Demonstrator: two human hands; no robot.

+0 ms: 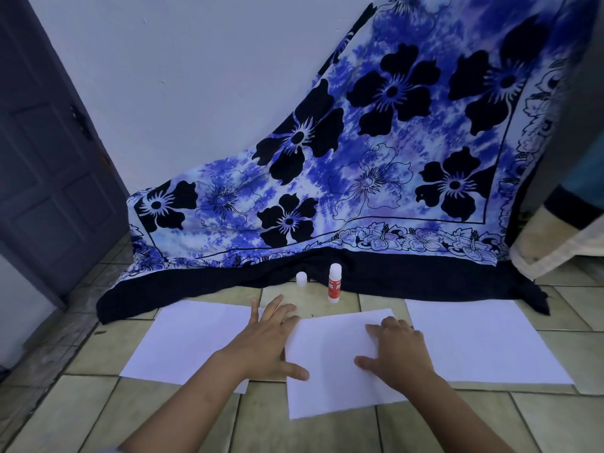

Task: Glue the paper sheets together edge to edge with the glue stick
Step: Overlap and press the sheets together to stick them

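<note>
Beige floor tiles (98, 420) are the work surface, and the middle sheet (330, 364) lies slightly skewed at the centre of it. The left hand (264, 341) lies flat with its fingers spread, over that sheet's left edge, thumb on the white. It covers the spot where the left sheet (183, 341) comes up, so whether the two overlap, I can't tell. The right hand (397, 351) rests on the middle sheet's right side, fingers bent and pressing down, gripping nothing. The right sheet (483, 341) lies just beside it, with a sliver of tile between them at the far end. Beyond the middle sheet the glue stick (334, 284) stands upright and uncapped. Its cap (301, 278) stands nearby at the hem of a blue floral cloth (392, 158).
</note>
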